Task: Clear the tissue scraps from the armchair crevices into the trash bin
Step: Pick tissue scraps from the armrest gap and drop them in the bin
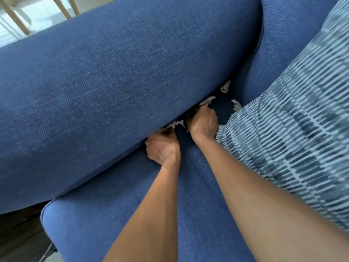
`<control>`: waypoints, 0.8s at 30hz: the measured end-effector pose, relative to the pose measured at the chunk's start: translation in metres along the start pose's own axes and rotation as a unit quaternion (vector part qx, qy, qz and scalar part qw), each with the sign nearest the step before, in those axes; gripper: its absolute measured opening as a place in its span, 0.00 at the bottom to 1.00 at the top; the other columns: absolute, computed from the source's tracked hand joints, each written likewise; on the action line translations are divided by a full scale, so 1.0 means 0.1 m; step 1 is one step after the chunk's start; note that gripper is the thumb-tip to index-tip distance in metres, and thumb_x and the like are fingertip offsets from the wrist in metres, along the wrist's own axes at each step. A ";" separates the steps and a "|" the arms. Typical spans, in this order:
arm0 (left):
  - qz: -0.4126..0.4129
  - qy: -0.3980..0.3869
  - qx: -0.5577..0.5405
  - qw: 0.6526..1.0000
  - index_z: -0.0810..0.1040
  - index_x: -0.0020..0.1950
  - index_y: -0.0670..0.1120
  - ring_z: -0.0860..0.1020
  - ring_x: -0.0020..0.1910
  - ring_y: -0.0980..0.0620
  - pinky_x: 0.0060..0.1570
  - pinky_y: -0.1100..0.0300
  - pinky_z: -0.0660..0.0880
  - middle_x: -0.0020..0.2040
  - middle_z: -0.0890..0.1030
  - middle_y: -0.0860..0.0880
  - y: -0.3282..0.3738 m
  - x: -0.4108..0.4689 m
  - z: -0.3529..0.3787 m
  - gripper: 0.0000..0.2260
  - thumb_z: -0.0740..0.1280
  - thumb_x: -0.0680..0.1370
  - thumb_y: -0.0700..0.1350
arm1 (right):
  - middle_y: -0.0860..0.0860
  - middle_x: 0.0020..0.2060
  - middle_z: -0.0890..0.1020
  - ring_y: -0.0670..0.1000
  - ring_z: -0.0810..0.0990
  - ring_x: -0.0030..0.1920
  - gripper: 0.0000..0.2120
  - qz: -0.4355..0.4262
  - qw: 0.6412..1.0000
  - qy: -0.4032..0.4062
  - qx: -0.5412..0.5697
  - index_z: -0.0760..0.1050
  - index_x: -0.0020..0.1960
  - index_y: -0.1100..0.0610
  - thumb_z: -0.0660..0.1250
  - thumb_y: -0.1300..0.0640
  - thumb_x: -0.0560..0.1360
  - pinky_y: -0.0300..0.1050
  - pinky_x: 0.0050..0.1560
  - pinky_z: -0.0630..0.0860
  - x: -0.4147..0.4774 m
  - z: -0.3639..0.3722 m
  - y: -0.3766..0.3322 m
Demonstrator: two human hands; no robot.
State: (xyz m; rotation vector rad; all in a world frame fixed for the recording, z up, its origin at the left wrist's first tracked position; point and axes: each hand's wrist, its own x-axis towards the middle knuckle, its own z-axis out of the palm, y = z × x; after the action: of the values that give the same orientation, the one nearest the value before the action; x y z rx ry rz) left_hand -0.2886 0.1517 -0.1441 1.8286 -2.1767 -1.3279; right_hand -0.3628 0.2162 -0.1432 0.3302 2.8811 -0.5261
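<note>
Both hands dig in the crevice [190, 118] by the armrest [113, 82]. The left hand [163, 148] has curled fingers – grip cannot be told. The right hand [204, 122] pinches a scrap [206, 101]. Thin tissue may tear, and far scraps [225, 87] near the pillow [292, 138] may slip deeper.

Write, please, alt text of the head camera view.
Both hands, left hand and right hand, dig into the crevice beside a blue armchair arm, among white tissue scraps. A patterned cushion lies at right.

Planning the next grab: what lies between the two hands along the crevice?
Head view: a tissue scrap lies between the left hand and right hand.
</note>
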 end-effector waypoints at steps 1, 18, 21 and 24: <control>0.005 0.000 -0.009 1.000 0.86 0.48 0.51 0.82 0.52 0.46 0.53 0.54 0.78 0.50 0.85 0.47 -0.01 -0.01 -0.02 0.08 0.73 0.73 0.53 | 0.56 0.47 0.83 0.57 0.83 0.46 0.07 0.006 1.000 0.011 0.000 0.80 0.47 0.60 0.63 0.66 0.78 0.46 0.39 0.76 0.00 0.02 -0.01; 0.073 -0.051 -0.101 0.991 0.76 0.39 0.51 0.83 0.42 0.48 0.49 0.53 0.80 0.37 0.84 0.52 -0.33 -0.29 -0.85 0.07 0.70 0.70 0.53 | 0.53 0.40 0.85 0.54 0.85 0.38 0.05 -0.029 0.992 0.014 0.123 0.80 0.47 0.55 0.68 0.54 0.77 0.49 0.39 0.83 -0.70 -0.31 0.06; 0.084 -0.051 -0.090 0.991 0.73 0.36 0.52 0.83 0.36 0.47 0.44 0.50 0.80 0.33 0.83 0.51 -0.58 -0.33 -1.23 0.08 0.67 0.68 0.54 | 0.52 0.36 0.84 0.50 0.84 0.27 0.04 -0.041 0.981 -0.019 0.187 0.78 0.44 0.57 0.69 0.57 0.78 0.53 0.28 0.82 -1.07 -0.39 0.09; 0.086 -0.038 -0.084 0.992 0.72 0.36 0.51 0.83 0.35 0.48 0.42 0.50 0.80 0.32 0.82 0.53 -0.86 -0.41 -1.66 0.08 0.67 0.69 0.53 | 0.50 0.33 0.82 0.49 0.83 0.26 0.06 -0.072 0.971 -0.026 0.228 0.77 0.41 0.57 0.70 0.60 0.76 0.53 0.28 0.82 -1.52 -0.46 0.06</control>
State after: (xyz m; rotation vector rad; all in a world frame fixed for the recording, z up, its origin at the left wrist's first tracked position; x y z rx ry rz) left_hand -0.1231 0.0910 -0.0679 1.5188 -2.1267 -1.5118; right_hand -0.2224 0.2110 -0.0682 0.1659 2.7176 -1.2069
